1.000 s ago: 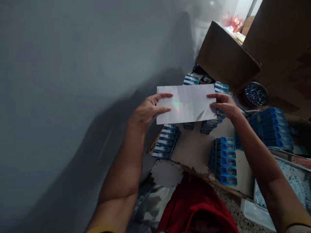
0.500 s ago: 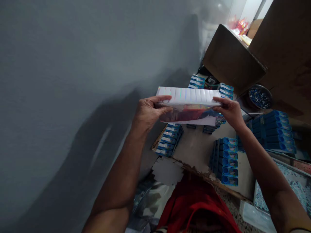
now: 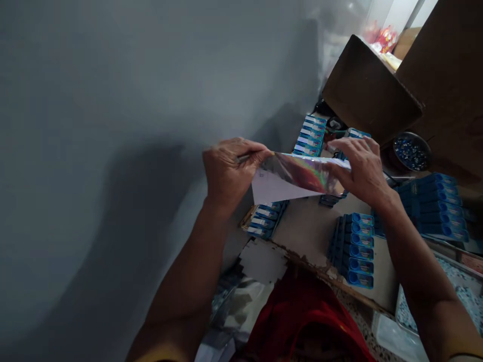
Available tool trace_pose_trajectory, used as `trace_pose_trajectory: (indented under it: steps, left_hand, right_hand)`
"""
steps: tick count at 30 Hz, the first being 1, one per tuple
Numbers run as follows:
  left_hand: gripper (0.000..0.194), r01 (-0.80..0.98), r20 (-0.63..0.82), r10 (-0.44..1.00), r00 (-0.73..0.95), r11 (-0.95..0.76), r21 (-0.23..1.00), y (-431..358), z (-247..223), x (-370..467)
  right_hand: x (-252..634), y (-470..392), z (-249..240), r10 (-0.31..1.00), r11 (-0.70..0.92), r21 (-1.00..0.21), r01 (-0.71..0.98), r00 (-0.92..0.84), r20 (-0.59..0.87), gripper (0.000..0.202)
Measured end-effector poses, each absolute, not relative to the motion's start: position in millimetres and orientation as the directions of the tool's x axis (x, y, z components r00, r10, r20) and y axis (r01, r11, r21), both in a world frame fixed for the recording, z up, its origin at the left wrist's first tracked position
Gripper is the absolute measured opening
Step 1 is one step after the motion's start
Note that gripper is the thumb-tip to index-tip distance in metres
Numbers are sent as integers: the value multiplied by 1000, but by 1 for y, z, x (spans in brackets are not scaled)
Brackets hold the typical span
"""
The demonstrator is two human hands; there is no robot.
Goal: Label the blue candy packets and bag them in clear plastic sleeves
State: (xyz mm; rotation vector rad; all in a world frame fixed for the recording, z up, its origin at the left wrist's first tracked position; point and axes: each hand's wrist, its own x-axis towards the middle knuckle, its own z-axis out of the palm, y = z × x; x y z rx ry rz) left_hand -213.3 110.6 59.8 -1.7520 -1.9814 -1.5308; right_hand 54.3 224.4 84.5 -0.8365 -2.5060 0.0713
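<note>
Above the table, a shiny reflective sheet (image 3: 302, 173) with a white backing (image 3: 277, 190) stretches between both hands. My left hand (image 3: 236, 168) pinches its upper left corner between thumb and fingers, and the backing hangs apart from the shiny layer below. At the sheet's right end is my right hand (image 3: 360, 168), its thumb against the shiny face and its fingers raised and spread along the top edge. Stacks of blue cases with white strips stand behind the sheet (image 3: 310, 134) and below its left end (image 3: 263, 221).
More blue cases stand in a stack (image 3: 360, 250) at the table's front and in a larger one (image 3: 437, 206) to the right. A bowl of small pieces (image 3: 412, 152) lies near a cardboard box (image 3: 372, 85). A grey wall (image 3: 113, 90) fills the left.
The ribbed white strips on the sheet's top have tilted out of view. My left hand has shifted to the corner, parting the layers. My right hand's fingers have lifted.
</note>
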Motion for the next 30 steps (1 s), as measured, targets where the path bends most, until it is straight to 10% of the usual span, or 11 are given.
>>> trace_pose_trajectory:
  steps: [11,30]
  left_hand:
    - [15,909,394,906,-157,-24,417,103,105,-194]
    - [20,273,-57,840,-540,239,932,107,63,-241]
  right_hand:
    - [-11,214,95,578,801,-389,455,-757,305,30]
    - [51,234,68,778,541,-626,562,-618,118,31]
